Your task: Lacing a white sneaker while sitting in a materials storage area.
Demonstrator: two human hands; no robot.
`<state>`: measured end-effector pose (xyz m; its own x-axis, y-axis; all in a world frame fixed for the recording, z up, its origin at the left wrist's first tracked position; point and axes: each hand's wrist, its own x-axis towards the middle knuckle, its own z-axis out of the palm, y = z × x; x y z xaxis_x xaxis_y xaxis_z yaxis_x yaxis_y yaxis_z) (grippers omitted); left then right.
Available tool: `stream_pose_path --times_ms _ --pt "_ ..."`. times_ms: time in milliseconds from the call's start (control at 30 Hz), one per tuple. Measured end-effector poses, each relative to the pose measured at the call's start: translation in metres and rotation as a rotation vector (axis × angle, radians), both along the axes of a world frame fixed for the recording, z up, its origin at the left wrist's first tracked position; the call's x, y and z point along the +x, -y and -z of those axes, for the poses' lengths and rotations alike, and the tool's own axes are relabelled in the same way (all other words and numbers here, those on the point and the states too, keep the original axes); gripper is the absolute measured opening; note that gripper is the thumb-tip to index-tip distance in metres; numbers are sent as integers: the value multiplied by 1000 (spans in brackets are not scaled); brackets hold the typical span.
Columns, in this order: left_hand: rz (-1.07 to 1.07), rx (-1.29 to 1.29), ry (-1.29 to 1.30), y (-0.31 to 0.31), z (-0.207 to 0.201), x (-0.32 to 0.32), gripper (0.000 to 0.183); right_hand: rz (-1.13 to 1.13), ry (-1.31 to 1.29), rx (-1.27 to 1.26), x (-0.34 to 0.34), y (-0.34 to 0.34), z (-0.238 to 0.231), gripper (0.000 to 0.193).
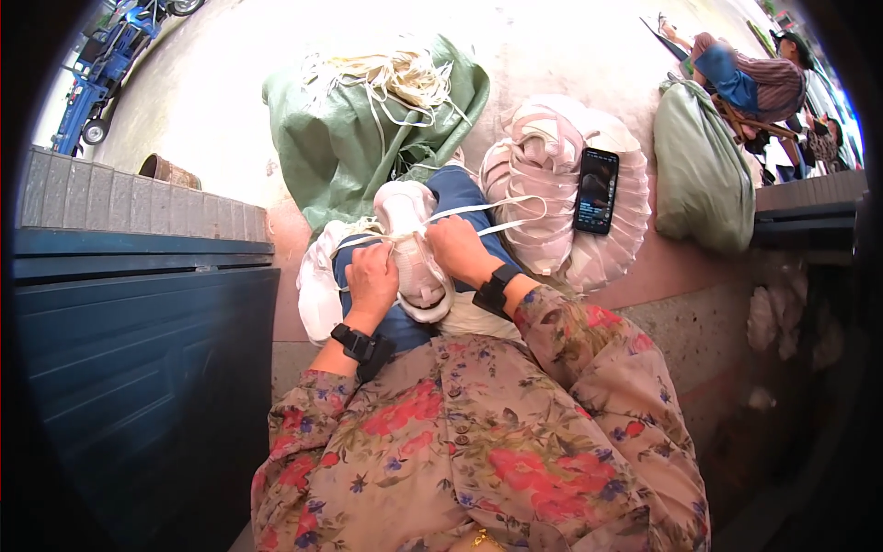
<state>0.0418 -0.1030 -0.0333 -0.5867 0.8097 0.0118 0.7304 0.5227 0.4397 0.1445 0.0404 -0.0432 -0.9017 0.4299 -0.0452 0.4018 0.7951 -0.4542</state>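
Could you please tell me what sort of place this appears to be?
Probably just inside a building's entrance, facing an open yard or street: a blue panelled door stands at the left, a blue wheeled vehicle is outside, and another person sits at the upper right.

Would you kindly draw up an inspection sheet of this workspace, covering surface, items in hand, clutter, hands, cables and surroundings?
Surface: lap in blue trousers; pale floor beyond.
Job's things: pale shoe on the lap; white lace looping out to the right.
Clutter: another shoe at left; phone on stacked pale shoe pieces; green sack topped with loose strands.
Hands: left hand and right hand at the shoe's lacing, fingers bent; exact grip unclear.
Cables: nothing seen.
Surroundings: blue panel at left; seated person and second sack at right.
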Motion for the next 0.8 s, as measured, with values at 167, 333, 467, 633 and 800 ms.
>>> stream_pose_path --times_ms 167,333,467,633,800 --pt "-10 -1 17 1 1 -3 26 -116 12 107 -10 3 1 7" --pt "2 17 -1 0 -4 -1 23 27 -79 132 -3 5 -3 10" --pt "-13 -1 -31 1 -12 1 21 -13 34 151 -1 20 -28 12" --pt "25 301 23 -39 -22 -23 16 86 118 178 9 18 -16 13" --pt "140 236 419 -89 -17 -37 19 83 100 177 7 21 -6 13"
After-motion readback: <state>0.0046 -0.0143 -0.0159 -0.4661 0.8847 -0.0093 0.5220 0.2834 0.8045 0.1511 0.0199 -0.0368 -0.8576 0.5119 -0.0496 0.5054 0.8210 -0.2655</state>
